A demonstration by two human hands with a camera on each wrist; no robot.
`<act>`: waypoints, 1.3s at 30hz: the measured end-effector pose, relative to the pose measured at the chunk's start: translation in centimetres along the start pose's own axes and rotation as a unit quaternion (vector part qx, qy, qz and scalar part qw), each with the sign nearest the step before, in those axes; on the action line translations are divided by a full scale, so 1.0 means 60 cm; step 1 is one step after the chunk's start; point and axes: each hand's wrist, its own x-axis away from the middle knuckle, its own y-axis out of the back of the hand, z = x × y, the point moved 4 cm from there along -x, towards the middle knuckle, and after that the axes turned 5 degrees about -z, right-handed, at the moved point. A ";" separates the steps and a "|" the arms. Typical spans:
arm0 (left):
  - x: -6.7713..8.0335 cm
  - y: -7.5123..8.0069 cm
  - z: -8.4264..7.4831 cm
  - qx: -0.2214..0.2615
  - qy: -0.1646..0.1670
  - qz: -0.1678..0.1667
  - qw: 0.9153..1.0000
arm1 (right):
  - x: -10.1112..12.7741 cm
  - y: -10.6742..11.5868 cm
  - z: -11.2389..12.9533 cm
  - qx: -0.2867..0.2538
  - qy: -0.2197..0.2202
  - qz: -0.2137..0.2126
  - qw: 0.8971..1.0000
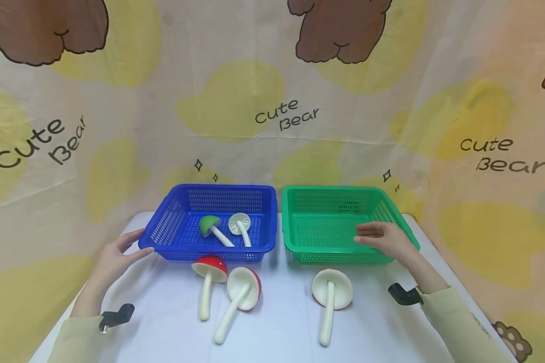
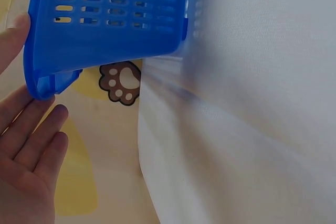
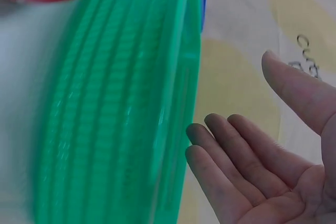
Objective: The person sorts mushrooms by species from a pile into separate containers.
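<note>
My left hand point(image 1: 113, 259) is at the left front corner of the blue basket point(image 1: 209, 250), its thumb and straight fingers point(image 2: 50, 145) spread around the rim. Inside that basket lie a green-capped toy mushroom point(image 1: 210, 225) and another toy mushroom point(image 1: 239, 223) showing its pale underside. Over the right part of the green basket point(image 1: 336, 249) hovers my right hand point(image 1: 387, 239), fingers extended and holding nothing. Two red-capped toy mushrooms, one upright-capped point(image 1: 211, 267) and one turned underside up point(image 1: 243, 290), lie before the blue basket. A third red-edged mushroom point(image 1: 332, 290) lies before the green one.
Both baskets stand side by side at the back of a white-covered table point(image 1: 281, 327). A patterned cloth backdrop point(image 1: 236, 101) with bear drawings and lettering hangs behind and at the sides.
</note>
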 end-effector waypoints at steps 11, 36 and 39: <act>0.002 0.000 0.000 -0.004 0.007 0.005 1.000 | 0.023 0.051 -0.073 0.036 -0.006 -0.028 0.999; 0.005 -0.001 -0.001 -0.001 0.005 -0.001 1.000 | 0.052 0.112 -0.143 0.118 -0.051 -0.056 0.990; 0.006 -0.001 -0.003 0.003 0.005 -0.002 1.000 | 0.050 0.110 -0.149 0.108 -0.054 -0.053 0.991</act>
